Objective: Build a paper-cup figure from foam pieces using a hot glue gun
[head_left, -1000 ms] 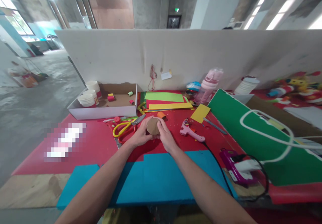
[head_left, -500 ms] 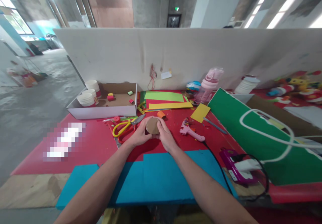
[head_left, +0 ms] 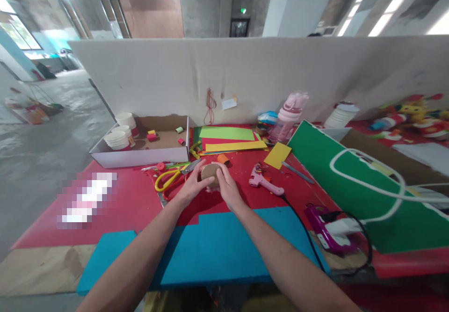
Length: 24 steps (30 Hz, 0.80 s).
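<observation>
Both hands hold a round brown disc-like piece (head_left: 210, 171) over the red table, near the middle. My left hand (head_left: 192, 185) grips its left side, with the thumb lying across its face. On the right side, my right hand (head_left: 227, 185) presses its fingers and thumb against the edge. What lies under the piece is hidden by the hands. Yellow-handled scissors (head_left: 168, 179) lie just left of my left hand. Behind the hands is a small orange roll (head_left: 223, 159). A pink glue gun (head_left: 265, 183) rests to the right.
A white-sided box (head_left: 147, 157) with paper cups stands back left. Coloured sheets (head_left: 228, 134) and a pink bottle (head_left: 289, 113) are at the back. On the right are a green board (head_left: 343, 185) and a purple power strip (head_left: 324, 230). Blue sheets (head_left: 217, 251) line the front.
My left thumb has moved across the face of the brown piece. Both hands still hold it. The whole view has shifted slightly.
</observation>
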Tool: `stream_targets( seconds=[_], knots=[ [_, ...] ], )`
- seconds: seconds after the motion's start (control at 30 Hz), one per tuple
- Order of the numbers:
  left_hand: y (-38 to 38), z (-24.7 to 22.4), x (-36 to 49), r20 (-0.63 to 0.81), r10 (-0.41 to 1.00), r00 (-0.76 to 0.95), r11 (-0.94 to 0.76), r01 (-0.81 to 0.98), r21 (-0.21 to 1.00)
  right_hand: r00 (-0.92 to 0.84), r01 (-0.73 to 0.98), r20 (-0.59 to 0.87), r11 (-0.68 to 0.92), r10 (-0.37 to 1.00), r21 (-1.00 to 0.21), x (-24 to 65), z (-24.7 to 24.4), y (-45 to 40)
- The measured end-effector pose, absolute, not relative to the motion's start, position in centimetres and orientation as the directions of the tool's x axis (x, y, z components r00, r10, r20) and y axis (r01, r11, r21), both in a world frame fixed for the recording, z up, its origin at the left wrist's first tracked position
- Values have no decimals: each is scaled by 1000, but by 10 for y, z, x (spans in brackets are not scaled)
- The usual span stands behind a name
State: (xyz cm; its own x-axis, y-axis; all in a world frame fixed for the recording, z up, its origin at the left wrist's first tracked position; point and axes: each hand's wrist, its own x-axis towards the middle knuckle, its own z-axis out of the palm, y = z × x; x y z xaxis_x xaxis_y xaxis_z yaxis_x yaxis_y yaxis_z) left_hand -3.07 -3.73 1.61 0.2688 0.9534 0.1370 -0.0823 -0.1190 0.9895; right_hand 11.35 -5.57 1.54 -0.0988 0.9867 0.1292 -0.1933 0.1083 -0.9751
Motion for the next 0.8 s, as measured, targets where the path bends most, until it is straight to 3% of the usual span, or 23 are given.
stream_targets(
  seconds=[0.3, 0.5, 0.53, 0.6, 0.67, 0.73, 0.8],
  knots=[
    [-35, 13, -30, 189, 964, 186, -193, 4, 981, -126, -198, 142, 115, 982, -974, 114, 17, -55],
    [-39, 21, -30, 197, 966, 165, -196, -19, 980, 129, -117, 149, 164, 980, -980, 161, 33, -63],
    [-39, 21, -31, 191, 968, 164, -189, -29, 982, 168, -30, 191, 198, 967, -980, 177, 33, -65],
    [-39, 21, -32, 179, 970, 166, -174, -46, 984, 272, 298, 329, 246, 904, -922, 212, 31, -69],
    [-39, 21, -34, 166, 971, 173, -159, -53, 986, 223, 609, 440, 228, 870, -760, 247, 25, -73],
    [-39, 21, -35, 154, 969, 193, -148, -46, 988, 124, 793, 416, 162, 901, -587, 275, 17, -76],
    [-40, 22, -35, 159, 964, 214, -157, -25, 987, 44, 857, 325, 131, 945, -499, 292, 9, -78]
  ],
)
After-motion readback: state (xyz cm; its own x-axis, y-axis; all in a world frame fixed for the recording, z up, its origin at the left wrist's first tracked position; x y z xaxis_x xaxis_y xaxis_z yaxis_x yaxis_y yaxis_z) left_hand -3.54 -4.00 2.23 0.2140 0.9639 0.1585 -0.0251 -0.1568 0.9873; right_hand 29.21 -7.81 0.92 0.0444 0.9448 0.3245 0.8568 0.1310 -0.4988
